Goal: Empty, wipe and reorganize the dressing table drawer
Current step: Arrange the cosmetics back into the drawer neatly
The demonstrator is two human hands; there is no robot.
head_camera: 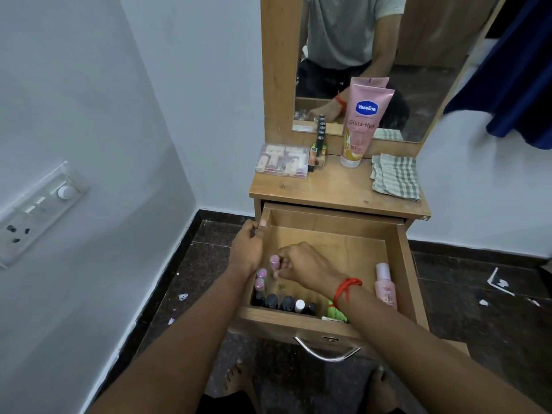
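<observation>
- Presently, the light-brown wooden dressing table drawer (400, 255) stands pulled fully out, with a curved metal handle (327, 351) on its front.
- Left hand (248, 249) grips the drawer's left wall, thumb inside.
- Right hand (304, 264), red thread at the wrist, pinches a small pink-capped bottle (274, 261) above the drawer floor.
- Two similar pink-capped bottles (260, 277) stand along the left wall; a row of dark-capped small bottles (279, 302) lines the front wall.
- Pale pink plastic bottle (385, 286) lies against the right wall.
- On the tabletop: pink Vaseline tube (363, 127) upright, checked folded cloth (395, 176) at right, clear plastic box (282, 161) at left.
</observation>
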